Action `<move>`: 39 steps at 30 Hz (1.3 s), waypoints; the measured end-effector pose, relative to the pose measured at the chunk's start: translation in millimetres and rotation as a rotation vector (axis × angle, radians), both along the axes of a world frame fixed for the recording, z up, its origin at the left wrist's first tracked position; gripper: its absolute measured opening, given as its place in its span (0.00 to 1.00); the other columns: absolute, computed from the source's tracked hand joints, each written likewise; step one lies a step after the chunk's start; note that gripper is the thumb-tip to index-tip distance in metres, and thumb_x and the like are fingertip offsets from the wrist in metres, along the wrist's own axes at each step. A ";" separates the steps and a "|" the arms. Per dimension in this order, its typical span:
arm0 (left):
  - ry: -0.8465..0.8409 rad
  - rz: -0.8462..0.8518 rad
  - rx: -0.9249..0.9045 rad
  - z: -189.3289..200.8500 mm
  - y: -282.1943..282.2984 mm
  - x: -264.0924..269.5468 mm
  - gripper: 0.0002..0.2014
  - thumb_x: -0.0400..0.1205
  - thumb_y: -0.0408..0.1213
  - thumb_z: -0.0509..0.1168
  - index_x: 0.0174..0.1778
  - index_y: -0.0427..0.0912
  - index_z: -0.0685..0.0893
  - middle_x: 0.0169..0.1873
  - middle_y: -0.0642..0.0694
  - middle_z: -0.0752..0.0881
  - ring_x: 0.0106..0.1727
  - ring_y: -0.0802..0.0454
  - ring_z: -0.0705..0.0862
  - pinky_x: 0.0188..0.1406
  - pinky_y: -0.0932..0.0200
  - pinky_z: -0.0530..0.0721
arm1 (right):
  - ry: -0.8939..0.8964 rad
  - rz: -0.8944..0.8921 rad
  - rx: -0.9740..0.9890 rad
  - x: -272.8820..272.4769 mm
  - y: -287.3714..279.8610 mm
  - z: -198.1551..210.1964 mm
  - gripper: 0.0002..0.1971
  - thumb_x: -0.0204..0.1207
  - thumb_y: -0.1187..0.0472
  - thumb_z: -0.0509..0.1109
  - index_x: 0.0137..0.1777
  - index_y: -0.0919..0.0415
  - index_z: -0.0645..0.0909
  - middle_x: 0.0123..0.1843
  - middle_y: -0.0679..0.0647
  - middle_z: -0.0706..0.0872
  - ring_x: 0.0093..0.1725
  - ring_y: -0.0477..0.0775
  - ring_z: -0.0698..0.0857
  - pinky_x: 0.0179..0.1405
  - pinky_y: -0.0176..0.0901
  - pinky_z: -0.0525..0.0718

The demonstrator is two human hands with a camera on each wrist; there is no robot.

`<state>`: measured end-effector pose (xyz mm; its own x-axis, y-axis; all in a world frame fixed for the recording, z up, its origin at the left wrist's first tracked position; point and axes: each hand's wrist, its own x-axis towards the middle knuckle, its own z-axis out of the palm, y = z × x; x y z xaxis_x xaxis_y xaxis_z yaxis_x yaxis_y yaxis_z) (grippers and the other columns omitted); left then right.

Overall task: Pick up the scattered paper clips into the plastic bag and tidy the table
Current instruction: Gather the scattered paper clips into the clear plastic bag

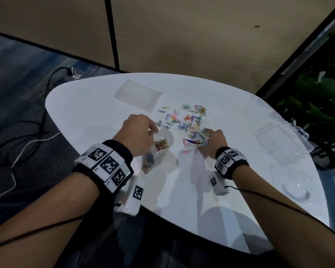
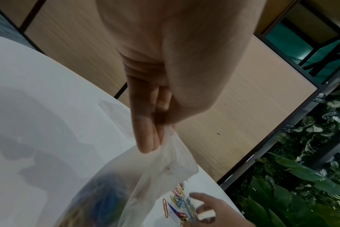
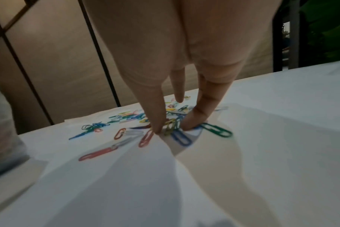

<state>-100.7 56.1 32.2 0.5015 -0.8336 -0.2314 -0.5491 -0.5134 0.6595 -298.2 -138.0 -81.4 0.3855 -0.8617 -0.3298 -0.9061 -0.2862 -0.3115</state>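
On the desk (image 1: 97, 105): left hand (image 1: 138, 132) pinching plastic bag (image 1: 157, 149) mouth open for loading; right hand (image 1: 214, 142) fingers (image 3: 157, 121) pinching paper clips (image 1: 184, 120).

We were at a white rounded table (image 1: 104, 105) parked against tan wall panels (image 1: 201, 35) split by black vertical strips (image 1: 112, 31). The floor (image 1: 17, 74) was dark bluish carpet with black and white cables (image 1: 23, 140) lying loose on it. Off to the right sat a dark frame with leafy green plants (image 1: 321, 97). The lighting was pretty dim.
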 end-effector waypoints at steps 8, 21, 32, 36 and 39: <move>-0.044 -0.049 0.027 -0.9 -2.8 -7.6 0.11 0.82 0.31 0.63 0.53 0.45 0.91 0.47 0.39 0.90 0.48 0.39 0.90 0.55 0.47 0.89 | 0.112 0.279 -0.225 30.0 -5.9 -6.5 0.13 0.82 0.63 0.63 0.59 0.63 0.87 0.56 0.63 0.83 0.55 0.64 0.85 0.54 0.45 0.82; -0.041 -0.025 0.058 1.7 -16.6 -14.8 0.12 0.82 0.29 0.63 0.52 0.44 0.90 0.49 0.39 0.90 0.50 0.40 0.89 0.56 0.49 0.89 | -0.682 -0.280 0.591 -1.5 -16.6 41.0 0.06 0.73 0.68 0.78 0.47 0.70 0.89 0.50 0.68 0.91 0.42 0.55 0.92 0.50 0.40 0.90; -0.089 0.012 0.028 5.4 -21.3 -20.6 0.12 0.81 0.30 0.63 0.51 0.43 0.92 0.52 0.41 0.90 0.51 0.43 0.88 0.52 0.55 0.87 | -0.531 0.362 0.372 61.9 62.4 91.8 0.03 0.72 0.68 0.77 0.42 0.61 0.91 0.38 0.57 0.93 0.39 0.54 0.92 0.49 0.43 0.91; -0.096 0.025 0.019 5.5 -20.9 -18.4 0.13 0.81 0.30 0.63 0.53 0.43 0.92 0.51 0.41 0.90 0.51 0.43 0.89 0.54 0.54 0.87 | -0.259 0.574 0.074 77.9 85.1 92.0 0.10 0.72 0.70 0.69 0.43 0.62 0.92 0.37 0.54 0.90 0.37 0.53 0.86 0.39 0.35 0.76; -0.108 0.005 0.014 6.8 -20.5 -17.7 0.13 0.80 0.30 0.64 0.51 0.44 0.93 0.48 0.41 0.91 0.49 0.42 0.89 0.52 0.54 0.88 | -0.208 0.643 0.125 79.3 78.5 109.3 0.11 0.71 0.70 0.67 0.43 0.60 0.91 0.36 0.53 0.90 0.36 0.50 0.86 0.39 0.35 0.79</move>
<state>-118.3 35.6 38.9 0.5281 -0.8283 -0.1873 -0.6145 -0.5249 0.5890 -218.9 -59.6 27.9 0.8737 -0.4010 -0.2754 -0.4861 -0.6978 -0.5261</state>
